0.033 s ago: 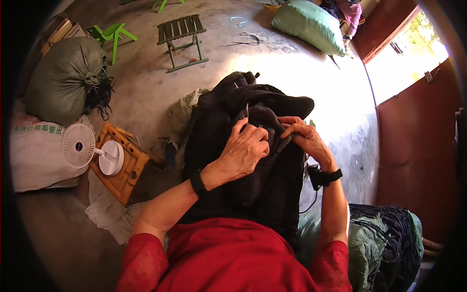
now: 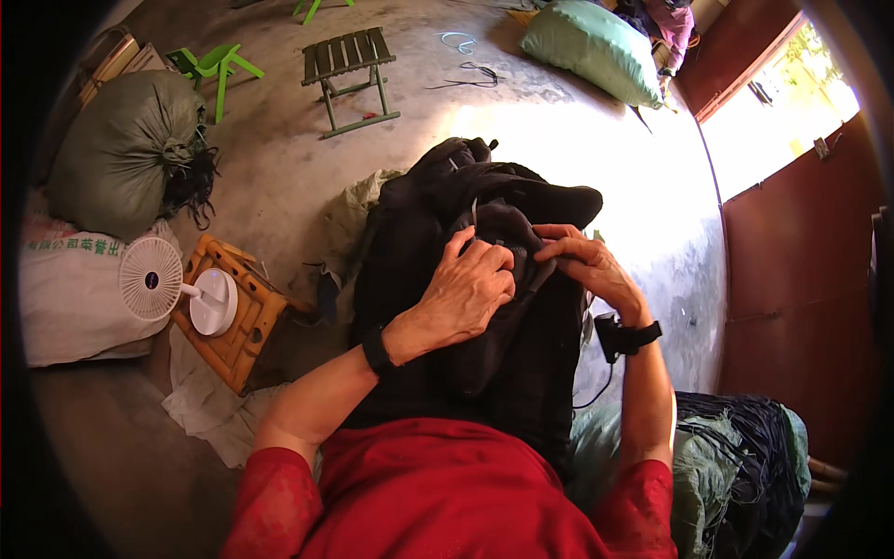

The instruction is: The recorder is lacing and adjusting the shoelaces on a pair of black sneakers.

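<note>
Black cloth pieces (image 2: 419, 224) lie heaped over my lap, one with a curved, brim-like edge at the far right. My left hand (image 2: 468, 287) is closed with bent fingers on a folded black cloth piece (image 2: 507, 224) in the middle of the heap. A thin, pale sliver (image 2: 474, 212) sticks up by its index finger; what it is I cannot tell. My right hand (image 2: 591, 265) pinches the right edge of the same piece between thumb and fingers. The hands are a short way apart, and their fingertips are partly hidden in the dark folds.
A white fan (image 2: 214, 303) stands on a wooden stool (image 2: 244, 347) at left, beside stuffed sacks (image 2: 116, 158). A folding stool (image 2: 349, 58) stands ahead. A pale green sack (image 2: 587, 51) and another person (image 2: 670, 28) are far right; a bundle of dark cords (image 2: 745, 456) lies near right.
My right hand and forearm have shifted slightly to the right, and its fingers have straightened a little. The left hand stays almost where it was.
</note>
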`<state>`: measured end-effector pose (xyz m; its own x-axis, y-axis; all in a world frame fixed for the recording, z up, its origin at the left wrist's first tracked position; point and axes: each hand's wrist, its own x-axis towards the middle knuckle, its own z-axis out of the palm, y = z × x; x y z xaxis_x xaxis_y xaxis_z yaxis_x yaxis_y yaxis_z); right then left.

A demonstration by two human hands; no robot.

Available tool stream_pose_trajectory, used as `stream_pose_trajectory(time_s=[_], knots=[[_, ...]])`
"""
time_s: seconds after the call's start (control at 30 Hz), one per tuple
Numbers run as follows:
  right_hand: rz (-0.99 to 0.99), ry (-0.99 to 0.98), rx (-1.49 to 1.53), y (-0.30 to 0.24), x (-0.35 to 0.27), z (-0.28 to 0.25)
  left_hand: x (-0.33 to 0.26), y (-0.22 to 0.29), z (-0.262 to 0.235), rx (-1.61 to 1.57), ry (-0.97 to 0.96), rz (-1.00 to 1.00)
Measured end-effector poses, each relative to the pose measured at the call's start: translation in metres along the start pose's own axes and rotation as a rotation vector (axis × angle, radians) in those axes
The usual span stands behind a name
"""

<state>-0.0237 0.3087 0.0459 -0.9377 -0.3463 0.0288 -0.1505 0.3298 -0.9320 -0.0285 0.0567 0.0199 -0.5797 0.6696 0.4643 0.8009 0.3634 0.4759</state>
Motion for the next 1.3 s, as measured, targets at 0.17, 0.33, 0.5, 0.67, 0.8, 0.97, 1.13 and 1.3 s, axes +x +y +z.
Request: stream_pose_trajectory(time_s=[0.17,0.33,0.5,0.67,0.8,0.97,1.13,1.3], knots=[[0.111,-0.187,-0.239,-0.014,0.017,-0.019,0.004,0.006,-0.012,-0.116,-0.114,-0.039],[0.050,-0.252,-0.782,-0.004,0.046,-0.003,0.005,0.000,-0.009,-0.223,-0.272,-0.066],[0.120,-0.360,-0.298,-0.006,0.029,-0.021,0.000,-0.006,-0.016,-0.130,-0.148,-0.008],[0.193,-0.064,0.005,0.009,0.000,-0.001,-0.002,-0.011,-0.042,-0.426,0.204,-0.255],[0.061,0.134,0.064,0.010,-0.009,0.019,-0.032,-0.017,-0.040,-0.327,0.166,-0.334],[-0.207,0.126,-0.355,-0.014,-0.013,0.035,-0.039,-0.014,-0.034,-0.198,0.130,-0.338],[-0.187,-0.212,-0.829,-0.046,-0.003,0.025,-0.039,-0.019,-0.033,-0.153,0.004,-0.334],[-0.051,-0.390,-0.826,-0.046,0.011,0.020,-0.035,-0.018,-0.038,-0.287,-0.077,-0.439]])
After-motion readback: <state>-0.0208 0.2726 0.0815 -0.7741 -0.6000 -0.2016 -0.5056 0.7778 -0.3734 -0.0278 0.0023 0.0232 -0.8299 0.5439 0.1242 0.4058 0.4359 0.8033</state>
